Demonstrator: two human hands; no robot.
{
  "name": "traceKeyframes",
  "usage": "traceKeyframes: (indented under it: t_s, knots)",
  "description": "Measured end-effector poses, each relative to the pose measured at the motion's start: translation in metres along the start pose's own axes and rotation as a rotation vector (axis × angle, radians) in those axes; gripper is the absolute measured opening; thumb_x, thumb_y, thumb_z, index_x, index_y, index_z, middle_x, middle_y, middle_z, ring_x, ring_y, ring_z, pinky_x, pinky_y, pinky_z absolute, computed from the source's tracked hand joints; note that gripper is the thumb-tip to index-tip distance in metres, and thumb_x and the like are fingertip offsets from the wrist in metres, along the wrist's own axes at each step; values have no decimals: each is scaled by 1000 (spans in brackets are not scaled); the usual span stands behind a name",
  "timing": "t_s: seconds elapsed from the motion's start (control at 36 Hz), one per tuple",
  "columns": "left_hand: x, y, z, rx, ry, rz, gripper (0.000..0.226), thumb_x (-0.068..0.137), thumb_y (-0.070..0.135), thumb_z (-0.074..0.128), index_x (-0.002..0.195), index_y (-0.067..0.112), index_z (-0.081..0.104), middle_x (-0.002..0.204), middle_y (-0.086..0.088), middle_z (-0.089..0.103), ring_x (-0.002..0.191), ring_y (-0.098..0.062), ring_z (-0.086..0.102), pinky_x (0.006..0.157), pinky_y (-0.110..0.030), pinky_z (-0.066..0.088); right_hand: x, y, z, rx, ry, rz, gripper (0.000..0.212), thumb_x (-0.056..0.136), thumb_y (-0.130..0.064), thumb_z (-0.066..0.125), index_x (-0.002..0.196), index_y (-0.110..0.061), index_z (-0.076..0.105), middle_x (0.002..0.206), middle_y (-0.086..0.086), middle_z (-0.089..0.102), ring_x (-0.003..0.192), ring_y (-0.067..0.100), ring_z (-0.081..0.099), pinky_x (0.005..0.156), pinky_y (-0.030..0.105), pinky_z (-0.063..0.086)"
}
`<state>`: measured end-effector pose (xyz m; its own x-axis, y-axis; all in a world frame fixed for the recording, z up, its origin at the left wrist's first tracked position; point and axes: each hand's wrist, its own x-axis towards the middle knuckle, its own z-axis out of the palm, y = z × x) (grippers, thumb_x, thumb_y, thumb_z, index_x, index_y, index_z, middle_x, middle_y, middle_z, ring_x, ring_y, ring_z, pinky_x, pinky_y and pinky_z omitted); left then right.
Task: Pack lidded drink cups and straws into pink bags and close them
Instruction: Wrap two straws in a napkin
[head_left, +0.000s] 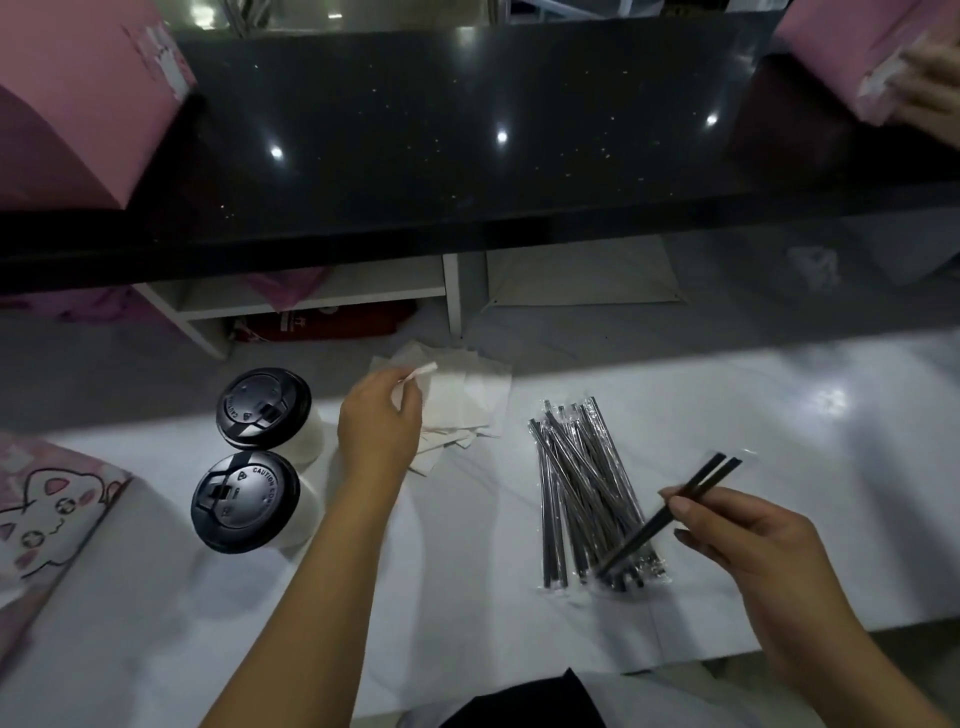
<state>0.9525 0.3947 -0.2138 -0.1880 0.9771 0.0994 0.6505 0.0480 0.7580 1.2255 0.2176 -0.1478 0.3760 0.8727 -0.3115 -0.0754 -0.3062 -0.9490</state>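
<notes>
Beside the straw pile (587, 488), the right hand (748, 540) has its fingers clamped on two straws (685, 504), while the left hand (379, 421) pinches a napkin (415, 375) beyond the cups (249, 457).

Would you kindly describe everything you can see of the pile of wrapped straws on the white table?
The pile of wrapped straws lies on the white table, to the right of the napkins. Each straw is black, long and thin, sealed in a clear, shiny sleeve. They lie loosely fanned and crossing, roughly lengthwise away from the person. The right hand holds two straws lifted at a slant, their lower ends over the pile's near right corner. The left hand does not touch the pile.
</notes>
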Motion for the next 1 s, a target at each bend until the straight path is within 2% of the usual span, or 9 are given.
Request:
traceKeyframes:
  t_s: [0.08,0.17,0.25,0.33,0.53,0.67,0.81,0.89,1.0]
  knots:
    - [-11,31,-12,-145,-80,-27,18,95,20,63,107,17,75,100,8,70,97,-8,62,78,-21,43,1,-10,-1,-78,-106,-37,20,66,-25,75,84,-20,83,107,-9,76,102,1,68,91,27,47]
    - [-32,67,-21,-502,-392,-73,16,91,14,70,88,25,80,86,5,76,79,-2,65,71,-14,48,3,-24,-4,-107,-268,-74,23,64,-25,79,86,-18,83,129,-23,64,118,-2,60,93,25,45]
    - [-58,93,-22,-811,-774,-168,15,88,9,71,87,20,82,86,-3,76,82,-14,69,77,-27,58,9,-40,-6,-100,-405,-166,29,65,-31,89,89,-15,82,145,-24,51,136,0,45,103,31,37]
    - [-76,105,-14,-858,-913,-179,11,87,10,71,93,11,80,90,-11,75,84,-22,70,80,-36,60,18,-53,-5,-55,-501,-206,32,67,-31,87,91,-10,82,150,-17,48,139,6,45,103,32,40]
    - [-89,111,-4,-868,-861,-244,19,87,12,68,99,0,76,93,-16,73,86,-26,69,76,-37,61,28,-48,5,10,-404,-140,20,70,-19,74,89,-15,82,95,8,78,91,16,74,76,18,55]
    - [-87,107,-1,-856,-851,-254,17,92,10,65,100,2,77,100,-17,75,90,-24,70,77,-33,59,28,-38,5,42,-263,-141,22,71,-26,75,89,-17,82,95,7,78,92,20,73,79,27,56]
    - [-74,94,7,-786,-799,-216,25,90,29,68,107,13,78,105,-7,77,99,-20,71,88,-29,56,27,-34,3,14,-209,-142,31,80,-8,75,103,-29,79,88,6,78,85,17,74,75,17,55]
    - [-50,67,20,-341,-450,-122,17,92,22,72,108,26,74,111,4,73,105,-13,65,88,-23,47,31,-31,-5,-19,-143,-96,46,79,-6,78,118,-30,71,80,7,76,79,15,74,73,10,51]
    - [-18,26,35,187,-249,-90,63,88,33,73,144,19,49,149,-10,45,135,-30,42,110,-39,37,32,-32,-10,-14,-126,-86,39,80,2,76,108,-25,74,81,6,78,78,14,74,69,11,51]
